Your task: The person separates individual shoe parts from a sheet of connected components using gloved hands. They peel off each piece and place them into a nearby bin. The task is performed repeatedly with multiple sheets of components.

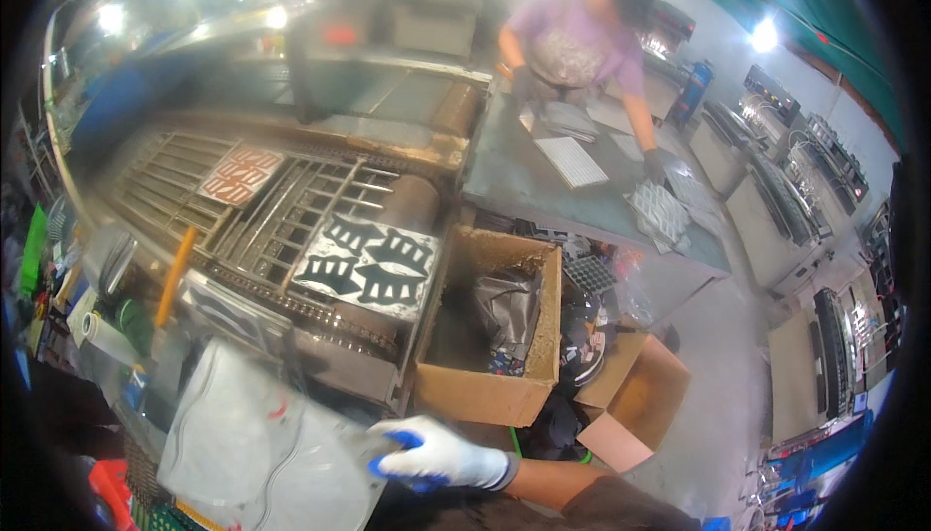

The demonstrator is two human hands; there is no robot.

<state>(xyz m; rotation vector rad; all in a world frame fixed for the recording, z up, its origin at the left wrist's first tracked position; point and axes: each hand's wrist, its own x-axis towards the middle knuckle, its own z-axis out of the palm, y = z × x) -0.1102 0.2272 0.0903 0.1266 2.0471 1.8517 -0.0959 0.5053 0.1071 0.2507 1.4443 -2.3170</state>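
My right hand point(441, 453), in a white knit glove with a blue palm, reaches in from the lower right. Its fingers are bent around the right edge of a large pale grey-white sheet point(267, 449) marked with thin curved lines, which lies tilted at the lower left. My left hand does not show. Ahead, a white mould plate with black toothed shapes point(369, 264) rests at the near end of a chain conveyor point(291, 216). Farther back on the rails sits a smaller plate with orange-red shapes point(240, 174).
Right of the conveyor stands an open cardboard box point(490, 395) holding dark material; another open box point(635, 400) is beside it. A person point(582, 36) in dark gloves handles plates at a metal table point(504, 167). An orange handle point(176, 274) rises at left. Machines point(795, 192) line the right side.
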